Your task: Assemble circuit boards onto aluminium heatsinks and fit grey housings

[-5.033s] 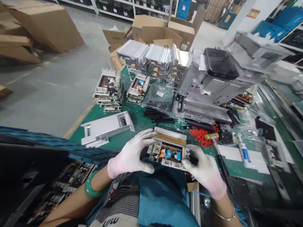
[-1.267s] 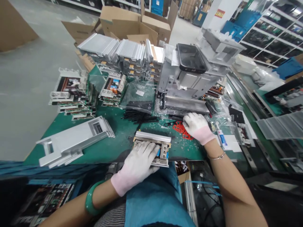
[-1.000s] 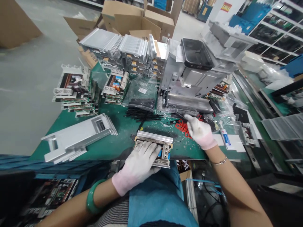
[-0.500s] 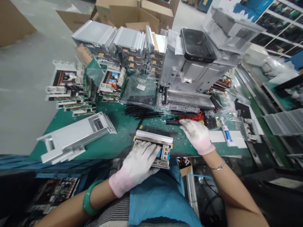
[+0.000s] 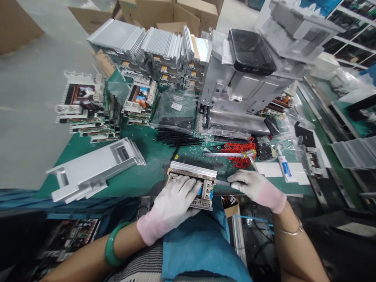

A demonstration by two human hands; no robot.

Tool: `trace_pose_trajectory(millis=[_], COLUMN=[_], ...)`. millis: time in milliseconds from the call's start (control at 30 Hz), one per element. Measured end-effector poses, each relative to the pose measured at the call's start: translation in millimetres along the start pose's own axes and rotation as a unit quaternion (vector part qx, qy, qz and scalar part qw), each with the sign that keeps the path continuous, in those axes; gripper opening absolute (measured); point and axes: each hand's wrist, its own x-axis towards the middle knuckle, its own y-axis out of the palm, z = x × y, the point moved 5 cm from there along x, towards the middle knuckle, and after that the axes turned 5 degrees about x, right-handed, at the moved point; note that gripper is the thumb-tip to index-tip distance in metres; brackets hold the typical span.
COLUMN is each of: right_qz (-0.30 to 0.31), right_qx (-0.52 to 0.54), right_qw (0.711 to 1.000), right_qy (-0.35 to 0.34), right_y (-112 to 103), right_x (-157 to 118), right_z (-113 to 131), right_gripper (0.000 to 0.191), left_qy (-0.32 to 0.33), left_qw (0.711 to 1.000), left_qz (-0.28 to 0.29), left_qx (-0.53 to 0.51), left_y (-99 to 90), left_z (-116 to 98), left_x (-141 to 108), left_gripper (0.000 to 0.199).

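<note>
My left hand (image 5: pixel 178 199), in a white glove, lies over a circuit board module (image 5: pixel 207 190) with a silver finned heat sink (image 5: pixel 192 169) along its far side. Its fingers press on the components and the thumb is by the near edge. My right hand (image 5: pixel 254 186), gloved too, pinches a thin grey strip (image 5: pixel 222 183) whose far end meets the module's right side. Whether that end goes into the module cannot be made out. Beyond the right hand, a long silver strip with a yellow end (image 5: pixel 226 155) lies across red plastic lattice pieces (image 5: pixel 237 149).
Bent sheet-metal housings (image 5: pixel 94 166) lie on the left, before stacked circuit boards (image 5: pixel 85 103). Heat sinks (image 5: pixel 117 37) are piled at the back, near a metal block bearing a phone (image 5: pixel 251 51). Black strips (image 5: pixel 176 137) and a white-and-blue tube (image 5: pixel 284 168) lie on the green mat.
My right hand has come nearer and right, away from the red pieces, and now holds the thin strip against the module's side. My left hand keeps its place on the module.
</note>
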Motion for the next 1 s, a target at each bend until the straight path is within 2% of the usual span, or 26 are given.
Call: trace_pose_trajectory(millis=[100,200,267,333,467,600,700,867,1000], right_qz=[-0.028,-0.110,-0.162,-0.187,-0.170,-0.133,-0.159,-0.155,-0.157], right_qx=[0.004,0.009,0.002,0.008,0.071,0.122,0.125,0.122,0.135], right_qw=[0.999,0.991,0.981,0.974,0.966,0.958,0.953,0.959,0.956], right_qy=[0.014,0.074,0.109,0.131,0.180,0.222,0.225,0.201,0.207], right_y=[10.6,22.9,26.7,24.7,11.6,12.7,18.6,32.2,37.1], right_x=[14.3,28.7,30.8,23.8,-9.1,-26.7,-15.4,17.9,23.5], right_z=[9.4,18.9,21.5,17.7,-10.3,-28.6,-18.4,9.4,8.9], right_gripper=[0.018,0.008,0.009,0.014,0.021,0.022,0.022,0.020,0.020], left_qy=[0.001,0.005,-0.001,-0.007,0.002,0.010,0.011,0.003,0.000], left_qw=[1.000,1.000,1.000,1.000,1.000,1.000,0.999,0.999,0.999], left_qz=[-0.007,-0.004,0.005,0.015,0.029,0.020,0.030,0.035,0.032], left_qx=[-0.001,-0.006,-0.008,-0.008,-0.008,-0.011,-0.015,-0.020,-0.021], left_y=[-1.4,-1.7,-0.8,0.4,2.8,4.4,7.0,6.4,4.0], left_z=[-0.4,-1.2,-1.0,-0.7,-1.0,-0.8,-1.1,-1.7,-2.0], left_x=[0.4,0.1,-0.8,-1.9,-3.6,-4.9,-6.1,-5.8,-5.1], left_gripper=[0.060,0.063,0.064,0.066,0.068,0.067,0.067,0.065,0.064])
